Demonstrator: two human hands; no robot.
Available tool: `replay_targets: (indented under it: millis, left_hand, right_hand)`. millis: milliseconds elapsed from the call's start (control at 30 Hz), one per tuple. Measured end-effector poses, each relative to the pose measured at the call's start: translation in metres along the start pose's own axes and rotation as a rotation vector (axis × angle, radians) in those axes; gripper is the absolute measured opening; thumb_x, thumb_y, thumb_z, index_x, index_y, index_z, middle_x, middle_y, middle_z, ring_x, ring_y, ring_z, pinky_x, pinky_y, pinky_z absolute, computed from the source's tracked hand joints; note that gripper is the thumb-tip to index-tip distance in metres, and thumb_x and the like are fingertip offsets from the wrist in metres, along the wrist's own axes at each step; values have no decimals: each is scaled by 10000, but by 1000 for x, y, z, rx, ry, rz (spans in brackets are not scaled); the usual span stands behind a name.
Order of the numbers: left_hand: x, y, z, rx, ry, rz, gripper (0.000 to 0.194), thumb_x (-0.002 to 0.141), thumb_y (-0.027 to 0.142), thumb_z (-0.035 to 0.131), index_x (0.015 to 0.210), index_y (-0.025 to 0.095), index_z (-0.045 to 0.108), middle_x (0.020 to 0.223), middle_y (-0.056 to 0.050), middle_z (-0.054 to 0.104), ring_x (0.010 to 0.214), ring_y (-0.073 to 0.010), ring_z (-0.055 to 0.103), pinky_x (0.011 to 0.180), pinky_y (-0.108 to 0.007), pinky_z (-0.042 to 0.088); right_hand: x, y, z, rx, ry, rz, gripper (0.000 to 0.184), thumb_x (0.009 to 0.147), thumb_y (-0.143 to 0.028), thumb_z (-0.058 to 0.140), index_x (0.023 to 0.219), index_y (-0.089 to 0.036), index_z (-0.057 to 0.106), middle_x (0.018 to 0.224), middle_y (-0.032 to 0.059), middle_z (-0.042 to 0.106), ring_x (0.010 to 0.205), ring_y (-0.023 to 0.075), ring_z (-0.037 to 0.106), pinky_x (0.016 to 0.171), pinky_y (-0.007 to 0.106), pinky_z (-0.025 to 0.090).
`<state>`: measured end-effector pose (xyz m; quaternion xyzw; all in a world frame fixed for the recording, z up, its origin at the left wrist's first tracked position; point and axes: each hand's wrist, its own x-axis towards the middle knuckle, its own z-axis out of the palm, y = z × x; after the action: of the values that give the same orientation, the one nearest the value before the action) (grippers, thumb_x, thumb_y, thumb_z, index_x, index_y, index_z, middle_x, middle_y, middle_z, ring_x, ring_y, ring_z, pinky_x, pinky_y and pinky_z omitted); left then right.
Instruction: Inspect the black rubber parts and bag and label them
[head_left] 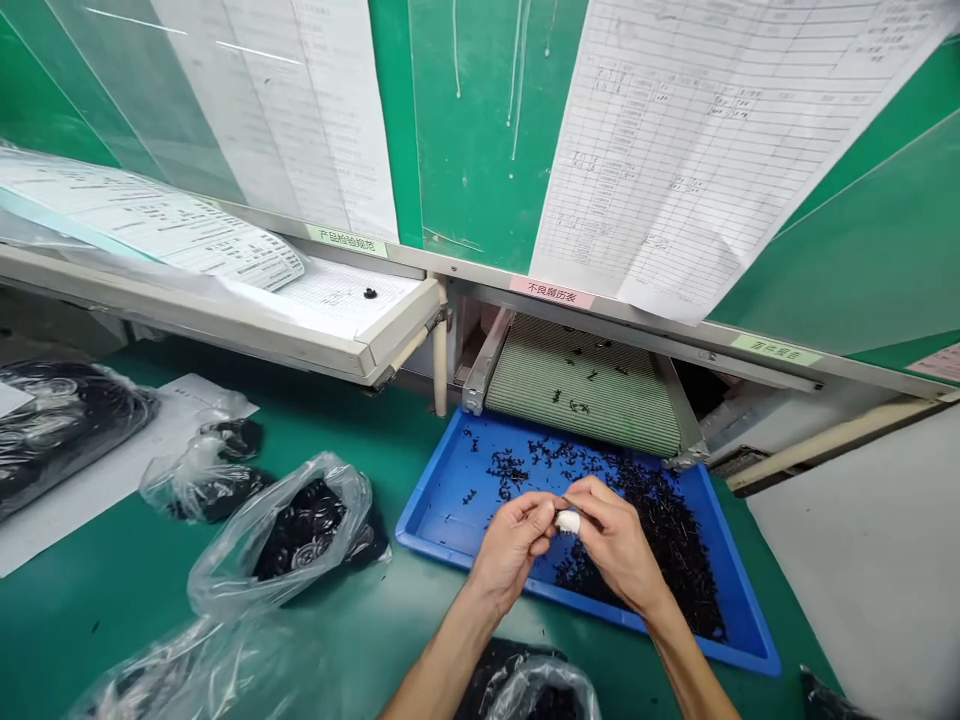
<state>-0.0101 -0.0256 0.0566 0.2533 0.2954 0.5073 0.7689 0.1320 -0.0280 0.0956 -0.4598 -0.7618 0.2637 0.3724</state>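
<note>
Both hands meet over the blue tray, fingertips close together. My left hand is closed in a pinch, a tiny dark thing at its fingertips, too small to name. Opposite it, my right hand is closed too, with something slim and dark along its fingers that I cannot make out. A white wrap shows at a fingertip of the right hand. Many small black parts lie in the tray, heaped thickest on its right side and partly hidden by the hands.
A green ribbed conveyor belt carrying a few black parts ends above the tray's back edge. An open plastic bag of round black pieces stands left. Another bag lies in front. A shelf with papers juts out at upper left.
</note>
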Motion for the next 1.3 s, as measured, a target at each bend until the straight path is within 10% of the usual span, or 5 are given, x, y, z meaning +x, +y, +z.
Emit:
replay_targets:
  millis: [533, 700, 1067, 1300]
  left_hand:
    - [-19, -18, 1, 83, 20, -7, 351, 660, 361, 799, 932, 160, 705, 678, -5, 572, 537, -54, 360, 447, -183, 175]
    - [-25, -10, 1, 366, 70, 126, 314, 694, 329, 761, 968, 181, 716, 824, -20, 623, 712, -110, 486, 650, -218, 382]
    - [-34, 2, 6, 587, 27, 160, 215, 693, 269, 734, 865, 161, 664, 585, 65, 438, 577, -94, 389, 573, -222, 310]
    - [-32, 1, 1, 289, -33, 38, 271, 690, 284, 767, 874, 168, 605, 780, 18, 594, 530, -43, 343, 484, -193, 232]
  right_hand:
    - [-51, -19, -2, -186, 33, 82, 494, 869, -73, 327, 1275, -248, 547, 1025, 55, 616, 855, 157, 601, 723, 261, 500]
    - [-68, -14, -2, -318, 91, 102, 433, 892, -127, 357, 1255, -227, 570, 1172, 52, 639, 1046, 184, 613, 896, 316, 505]
    - [-72, -20, 0, -419, 84, 72, 366, 914, -147, 347, 1154, -224, 613, 920, 47, 631, 818, 183, 596, 688, 297, 486]
    - [-74, -21, 2, -338, 99, 154, 350, 910, -144, 349, 1125, -199, 620, 922, 44, 625, 807, 158, 598, 684, 255, 477]
